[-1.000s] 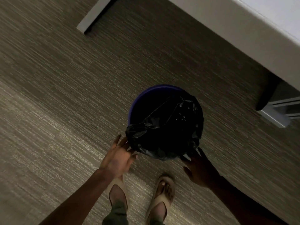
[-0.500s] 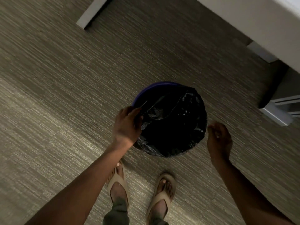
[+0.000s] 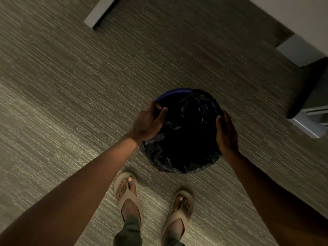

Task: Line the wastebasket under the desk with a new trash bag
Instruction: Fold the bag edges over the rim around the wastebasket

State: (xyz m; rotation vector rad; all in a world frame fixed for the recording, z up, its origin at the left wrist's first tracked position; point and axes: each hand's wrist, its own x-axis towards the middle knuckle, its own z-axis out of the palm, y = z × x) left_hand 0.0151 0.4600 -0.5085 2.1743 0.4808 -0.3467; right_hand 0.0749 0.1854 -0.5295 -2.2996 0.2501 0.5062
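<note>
A ribbed grey-green carpet (image 3: 71,86) covers the floor, its pile running in fine streaks. Along the upper right runs the pale, flat edge of the bench (image 3: 292,16), with a light leg (image 3: 300,50) below it and a dark shadowed gap beside that. A white, ridged foot (image 3: 308,125) of some furniture sits at the right edge; what it belongs to cannot be told. A pale strip (image 3: 101,11) lies on the floor at the top. Nothing stands between the hands and the basket. Two feet in tan sandals (image 3: 127,194) stand on the carpet just near the basket's close side.

The basket (image 3: 173,93) is round, with a blue rim showing only along its far left arc. It stands on the carpet out in the open, not beneath the bench. A black bag (image 3: 186,139) of thin, glossy, crinkled plastic lies over the rest of the opening and folds down over the near rim, wrinkled and catching small glints.

The left hand (image 3: 149,121) is at the basket's left rim, fingers curled over the bag's edge, thumb reaching inward, gripping the plastic. The right hand (image 3: 226,132) cups the right rim, fingers bent against the bag; whether it pinches the plastic or only presses on it cannot be told.
</note>
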